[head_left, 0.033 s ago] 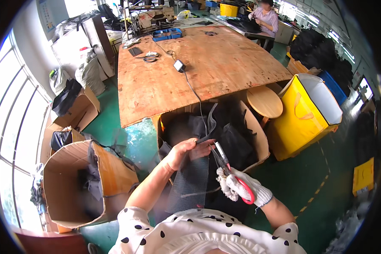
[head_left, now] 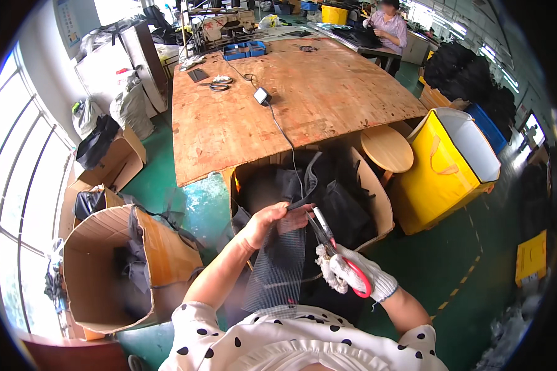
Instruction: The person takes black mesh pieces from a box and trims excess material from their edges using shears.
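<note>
Bare, my left hand (head_left: pixel 267 225) is closed on a piece of black mesh fabric (head_left: pixel 277 269) with a dark edge strip. The see-through mesh hangs from my fingers toward my lap. My right hand (head_left: pixel 360 272) wears a white knitted glove and grips a pair of scissors (head_left: pixel 359 281) with red handles. Their blades point up and left, close beside the fingertips of my left hand. Whether the blades touch the mesh, I cannot tell. Just beyond both hands, a cardboard box (head_left: pixel 377 207) holds black fabric pieces.
A wooden table (head_left: pixel 291 80) spreads ahead, with a corded device (head_left: pixel 262 96) and blue trays (head_left: pixel 244 49) on it. A round stool (head_left: pixel 387 149) and yellow bin (head_left: pixel 436 170) stand right; an open carton (head_left: pixel 170 247) stands left. At the back right, a person (head_left: pixel 388 28) handles dark material.
The scissors and my gloved right hand have shifted very slightly. My left hand and the mesh hold their place.
</note>
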Motion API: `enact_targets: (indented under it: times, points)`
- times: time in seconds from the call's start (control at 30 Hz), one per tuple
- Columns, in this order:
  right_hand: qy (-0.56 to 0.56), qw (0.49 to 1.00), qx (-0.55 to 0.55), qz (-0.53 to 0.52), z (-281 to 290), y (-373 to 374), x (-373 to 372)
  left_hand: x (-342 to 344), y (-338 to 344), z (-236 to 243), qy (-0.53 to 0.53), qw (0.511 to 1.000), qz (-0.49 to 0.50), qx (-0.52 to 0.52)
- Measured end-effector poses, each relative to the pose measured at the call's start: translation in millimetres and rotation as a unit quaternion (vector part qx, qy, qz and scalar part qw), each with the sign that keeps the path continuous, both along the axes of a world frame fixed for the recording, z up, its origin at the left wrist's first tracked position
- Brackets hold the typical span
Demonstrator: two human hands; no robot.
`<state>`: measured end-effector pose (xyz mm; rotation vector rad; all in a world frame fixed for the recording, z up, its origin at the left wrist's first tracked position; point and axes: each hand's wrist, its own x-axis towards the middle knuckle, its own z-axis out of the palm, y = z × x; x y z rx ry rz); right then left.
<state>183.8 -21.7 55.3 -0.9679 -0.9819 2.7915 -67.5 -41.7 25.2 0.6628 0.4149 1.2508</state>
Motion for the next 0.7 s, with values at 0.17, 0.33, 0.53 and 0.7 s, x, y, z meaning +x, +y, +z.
enact_targets:
  times: [0.17,0.33,0.53,0.7]
  points:
    - [0.009,0.995,0.099,-0.021,6,-1,-13,-1,-2,-9,0.076,0.996,-0.032,-0.035]
    - [-0.011,0.98,0.196,-0.036,-2,3,-16,4,2,-15,0.052,0.997,-0.052,-0.032]
    - [-0.024,0.98,0.184,-0.076,0,7,-26,2,8,-25,0.009,0.999,-0.046,-0.007]
    - [0.121,0.98,0.059,-0.143,-7,28,-19,4,10,-8,0.096,0.995,0.004,0.01]
